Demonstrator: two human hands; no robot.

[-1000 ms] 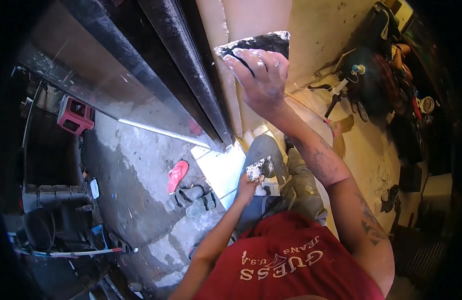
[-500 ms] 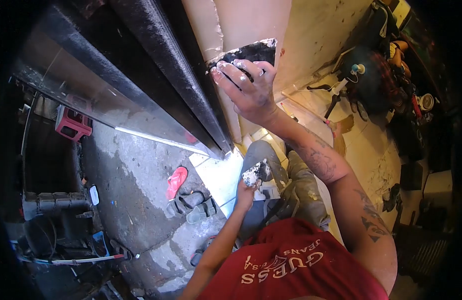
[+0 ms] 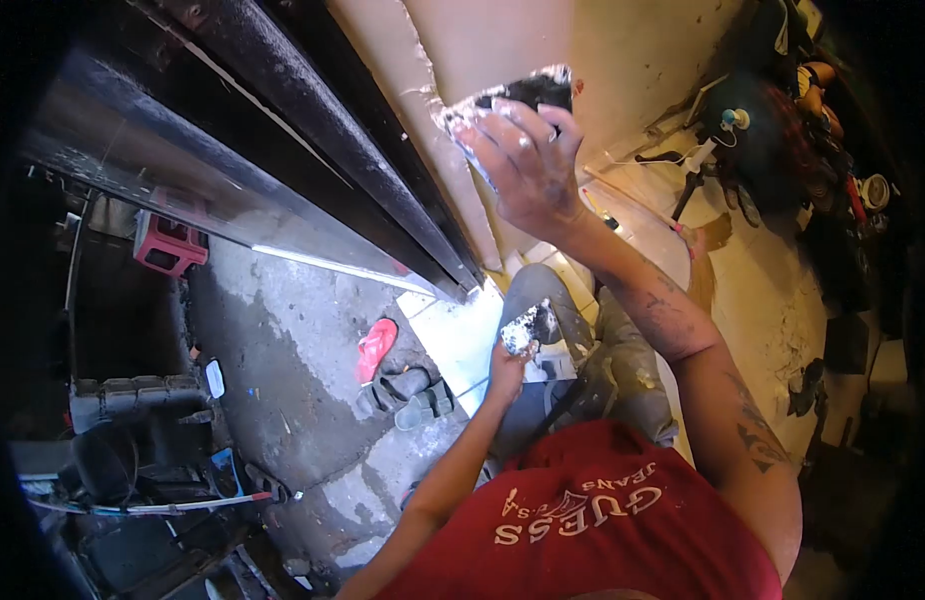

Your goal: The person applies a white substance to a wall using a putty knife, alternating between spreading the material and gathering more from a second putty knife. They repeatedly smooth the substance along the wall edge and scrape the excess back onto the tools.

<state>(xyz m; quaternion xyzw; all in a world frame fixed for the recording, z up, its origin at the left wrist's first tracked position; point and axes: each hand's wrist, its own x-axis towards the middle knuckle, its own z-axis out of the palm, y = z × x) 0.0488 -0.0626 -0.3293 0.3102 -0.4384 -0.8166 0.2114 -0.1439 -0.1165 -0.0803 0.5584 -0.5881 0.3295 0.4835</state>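
Note:
My right hand [image 3: 533,165] is wrapped round a wide black putty spreader [image 3: 543,92], fingers across its face and white putty along its upper edge. The spreader lies close against the pale wall [image 3: 483,45], beside a ragged vertical strip of putty [image 3: 423,75]. White smears mark the fingers. Lower down, near my knee, my left hand [image 3: 508,370] grips a flat blade [image 3: 535,325] loaded with lumpy white putty. Its handle is hidden in the hand.
A dark metal door frame [image 3: 353,130] runs diagonally left of the wall. Beyond it, a red flip-flop [image 3: 378,350], grey sandals [image 3: 423,405] and a pink stool [image 3: 171,243] are on the concrete. At the right are a broom [image 3: 703,270] and a small fan-like object [image 3: 735,119].
My right hand and the spreader have shifted right and slightly up across the wall, away from the door frame. The left hand keeps its hold near my knee; the whole view has moved a little.

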